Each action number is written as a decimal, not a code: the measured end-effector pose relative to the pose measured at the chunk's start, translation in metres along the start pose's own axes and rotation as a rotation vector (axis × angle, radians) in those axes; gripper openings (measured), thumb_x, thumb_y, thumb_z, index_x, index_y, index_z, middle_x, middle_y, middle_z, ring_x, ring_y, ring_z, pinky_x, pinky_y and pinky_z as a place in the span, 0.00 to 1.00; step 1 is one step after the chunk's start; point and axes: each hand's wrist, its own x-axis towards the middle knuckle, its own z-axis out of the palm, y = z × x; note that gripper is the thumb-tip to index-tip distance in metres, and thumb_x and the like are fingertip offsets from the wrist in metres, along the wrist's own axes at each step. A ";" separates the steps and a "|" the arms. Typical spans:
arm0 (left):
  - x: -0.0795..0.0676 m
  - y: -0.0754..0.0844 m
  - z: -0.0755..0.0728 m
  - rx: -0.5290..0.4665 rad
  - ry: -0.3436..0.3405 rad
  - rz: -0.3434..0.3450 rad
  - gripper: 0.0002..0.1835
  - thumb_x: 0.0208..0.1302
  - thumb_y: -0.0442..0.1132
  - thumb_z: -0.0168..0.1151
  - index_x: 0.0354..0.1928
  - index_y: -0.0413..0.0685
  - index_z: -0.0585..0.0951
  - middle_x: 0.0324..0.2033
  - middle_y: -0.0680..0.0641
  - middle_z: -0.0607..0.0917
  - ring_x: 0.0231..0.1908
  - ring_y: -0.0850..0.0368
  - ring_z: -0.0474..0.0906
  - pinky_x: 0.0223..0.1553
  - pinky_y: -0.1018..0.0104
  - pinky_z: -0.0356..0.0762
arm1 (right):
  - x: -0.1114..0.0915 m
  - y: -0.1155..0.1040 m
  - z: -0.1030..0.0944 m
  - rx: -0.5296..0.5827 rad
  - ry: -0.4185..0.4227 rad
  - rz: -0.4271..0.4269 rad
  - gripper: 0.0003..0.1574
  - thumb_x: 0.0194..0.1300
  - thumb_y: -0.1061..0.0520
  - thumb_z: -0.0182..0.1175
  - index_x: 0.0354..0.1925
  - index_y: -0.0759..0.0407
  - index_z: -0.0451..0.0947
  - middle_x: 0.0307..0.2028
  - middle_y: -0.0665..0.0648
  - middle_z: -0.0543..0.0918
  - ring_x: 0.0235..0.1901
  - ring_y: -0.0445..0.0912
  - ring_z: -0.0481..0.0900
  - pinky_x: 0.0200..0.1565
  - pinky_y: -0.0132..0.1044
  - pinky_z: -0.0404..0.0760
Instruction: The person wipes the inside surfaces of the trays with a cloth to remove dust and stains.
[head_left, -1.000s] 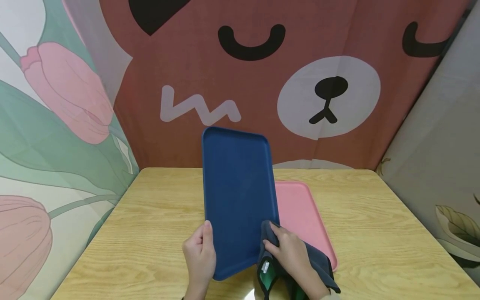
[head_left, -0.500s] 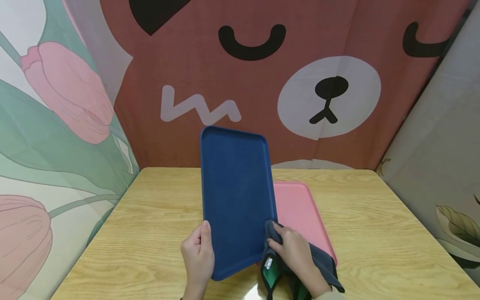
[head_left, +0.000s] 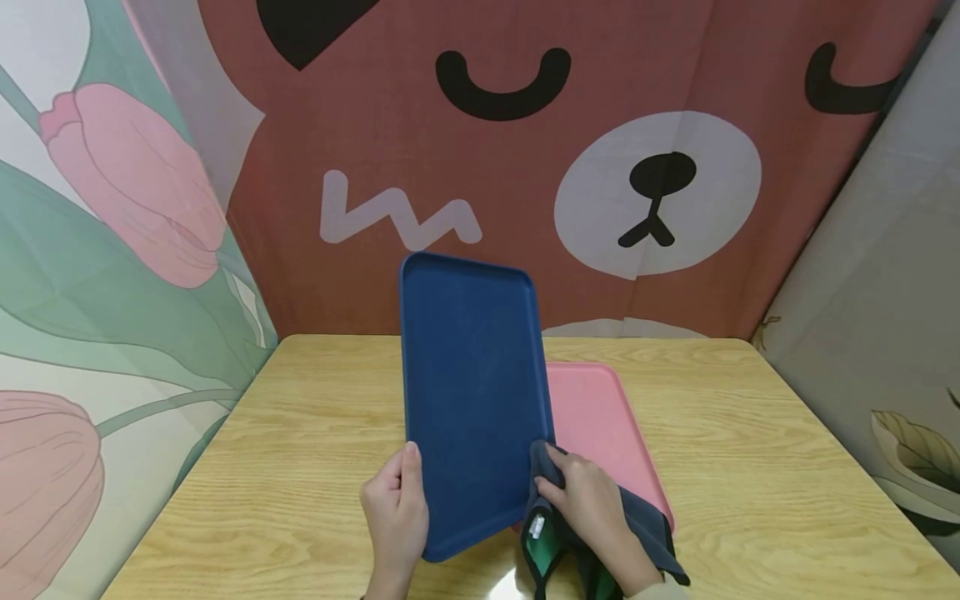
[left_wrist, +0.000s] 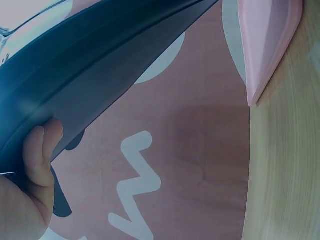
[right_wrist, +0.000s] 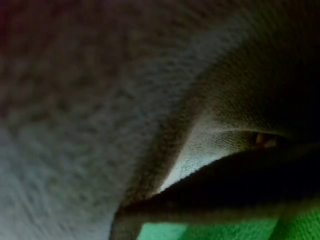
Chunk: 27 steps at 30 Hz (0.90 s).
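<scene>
A blue rectangular tray is held up at a tilt over the table, its inner face toward me. My left hand grips its lower left edge, thumb on the front; in the left wrist view, fingers curl onto the tray's underside. At the lower right edge my right hand holds a dark grey cloth with a green underside and a white label, bunched against the tray. Folds of the cloth fill the right wrist view, hiding most of that hand's fingers.
Behind the blue tray a pink tray lies on the wooden table, partly covered by the tray and cloth. A hanging with a printed bear stands at the table's far edge. Patterned hangings border the left and right sides.
Since one second ago the blue tray and left hand have shifted slightly left, while the right hand with the cloth moved slightly right. Over the last half second almost nothing differs.
</scene>
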 end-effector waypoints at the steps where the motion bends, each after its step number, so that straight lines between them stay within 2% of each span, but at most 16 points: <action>1: 0.000 0.001 0.000 0.001 0.002 0.000 0.24 0.59 0.21 0.49 0.09 0.44 0.55 0.07 0.54 0.53 0.10 0.70 0.47 0.08 0.77 0.44 | 0.000 0.000 0.000 0.005 0.000 0.000 0.28 0.50 0.53 0.66 0.49 0.63 0.76 0.39 0.63 0.80 0.38 0.55 0.79 0.31 0.46 0.76; 12: 0.000 -0.002 0.001 -0.006 0.021 -0.011 0.25 0.59 0.21 0.49 0.09 0.44 0.55 0.07 0.54 0.54 0.10 0.70 0.47 0.08 0.76 0.44 | 0.000 0.001 -0.003 0.075 0.021 0.017 0.27 0.50 0.53 0.66 0.49 0.64 0.76 0.39 0.65 0.80 0.39 0.55 0.78 0.30 0.45 0.77; 19: -0.001 -0.004 0.002 0.012 0.022 -0.041 0.25 0.59 0.21 0.50 0.09 0.44 0.55 0.07 0.54 0.54 0.10 0.70 0.47 0.08 0.76 0.44 | -0.001 0.000 -0.011 0.137 0.047 0.047 0.27 0.52 0.52 0.64 0.49 0.63 0.76 0.43 0.65 0.79 0.43 0.56 0.77 0.40 0.49 0.75; 27: -0.001 -0.005 0.004 -0.012 0.014 -0.062 0.25 0.59 0.22 0.50 0.09 0.44 0.55 0.07 0.55 0.54 0.10 0.70 0.48 0.08 0.76 0.45 | -0.005 0.001 -0.027 0.218 0.097 0.079 0.27 0.53 0.53 0.64 0.51 0.60 0.75 0.45 0.63 0.78 0.46 0.56 0.75 0.42 0.51 0.73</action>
